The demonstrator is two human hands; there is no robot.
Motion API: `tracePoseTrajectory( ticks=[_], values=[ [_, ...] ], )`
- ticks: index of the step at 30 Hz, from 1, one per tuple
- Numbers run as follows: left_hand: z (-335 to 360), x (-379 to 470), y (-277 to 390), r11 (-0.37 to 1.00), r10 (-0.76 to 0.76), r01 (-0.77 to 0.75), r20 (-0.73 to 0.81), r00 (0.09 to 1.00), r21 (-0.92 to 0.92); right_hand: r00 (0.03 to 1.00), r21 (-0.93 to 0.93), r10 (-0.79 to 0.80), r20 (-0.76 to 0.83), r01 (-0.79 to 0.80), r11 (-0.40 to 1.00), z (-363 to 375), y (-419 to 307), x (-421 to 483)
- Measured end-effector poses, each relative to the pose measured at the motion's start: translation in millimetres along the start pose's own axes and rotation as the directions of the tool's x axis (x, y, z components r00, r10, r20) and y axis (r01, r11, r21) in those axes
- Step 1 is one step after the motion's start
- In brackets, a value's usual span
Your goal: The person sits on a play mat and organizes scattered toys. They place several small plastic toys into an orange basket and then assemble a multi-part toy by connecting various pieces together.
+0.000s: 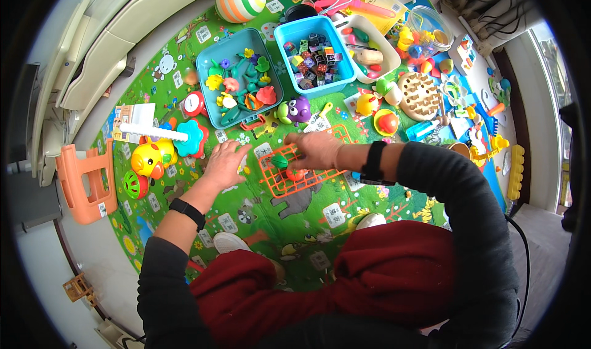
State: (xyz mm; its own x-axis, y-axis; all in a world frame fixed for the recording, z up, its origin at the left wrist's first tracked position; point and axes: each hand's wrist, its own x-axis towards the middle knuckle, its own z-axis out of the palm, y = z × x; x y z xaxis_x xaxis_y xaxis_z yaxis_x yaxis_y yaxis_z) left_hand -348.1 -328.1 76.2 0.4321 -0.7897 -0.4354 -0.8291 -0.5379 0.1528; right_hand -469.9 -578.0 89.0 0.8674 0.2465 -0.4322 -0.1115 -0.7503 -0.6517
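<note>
My left hand (226,163) hovers over the green play mat with its fingers apart and nothing in them. Over an orange plastic grid (277,191) lying on the mat reaches my right hand (314,150), palm down; its fingertips are partly hidden, and whether they grip anything cannot be told. A green toy vegetable (279,161) and a red toy tomato (295,175) sit on the grid beside that hand. Just beyond are a purple toy figure (299,109) and a small yellow spoon (326,109).
Farther off stand a teal case (203,78) of plastic flowers, a blue bin (318,90) of small cubes and a white tray (392,62) of toys. A yellow toy duck (152,157) and an orange stool (87,185) are at left; a wooden peg board (420,97) is at right.
</note>
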Motion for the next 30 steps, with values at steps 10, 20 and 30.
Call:
tracePoseTrajectory(
  ticks=[10, 20, 30],
  values=[
    [2, 6, 11, 0.992, 0.003, -0.008, -0.044, 0.999, -0.125, 0.808, -0.079, 0.336, -0.484, -0.423, 0.903, -72, 170, -95],
    [-13, 27, 31, 0.985, 0.052, -0.082, -0.192, 0.98, -0.151, 0.891, -0.342, 0.307, -0.335, -0.419, 0.841, -32, 203, -99],
    [-7, 31, 35, 0.974, 0.046, -0.081, -0.164, 0.985, -0.213, 0.857, -0.386, 0.341, -0.386, -0.486, 0.784, -37, 174, -96]
  ],
)
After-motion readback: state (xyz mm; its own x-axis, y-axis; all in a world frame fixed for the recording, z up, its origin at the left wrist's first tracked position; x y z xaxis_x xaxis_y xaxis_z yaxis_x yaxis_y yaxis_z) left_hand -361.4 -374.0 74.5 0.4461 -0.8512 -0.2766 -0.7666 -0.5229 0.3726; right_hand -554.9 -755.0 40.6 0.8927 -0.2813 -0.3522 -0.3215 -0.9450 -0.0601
